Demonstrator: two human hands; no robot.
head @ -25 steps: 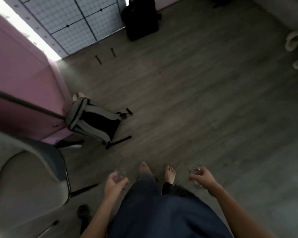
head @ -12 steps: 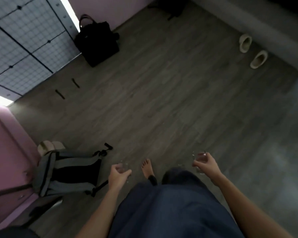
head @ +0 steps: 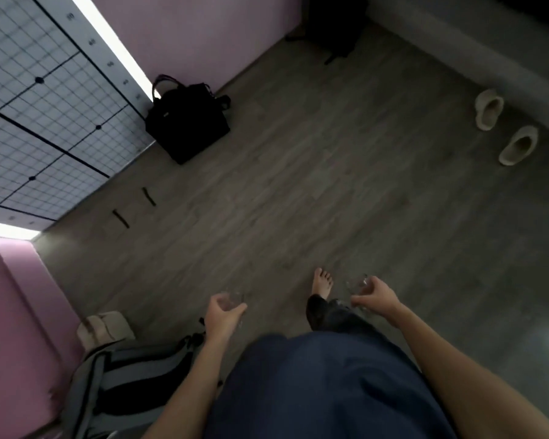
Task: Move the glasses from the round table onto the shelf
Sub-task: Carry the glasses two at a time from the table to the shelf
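Observation:
I am standing on a grey wooden floor and looking down at myself. My left hand grips a small clear glass at waist height, its fingers curled round it. My right hand holds a second clear glass the same way, further right. Both glasses are faint and partly hidden by my fingers. Neither the round table nor the shelf is in view.
A grey and black backpack lies on the floor at lower left beside a pink wall. A black handbag stands against the gridded panel. Two pale slippers lie at the right by a grey ledge.
The view has swung right and away from the chair and pink cabinet. The backpack has slid to the lower left. Both hands still carry their glasses.

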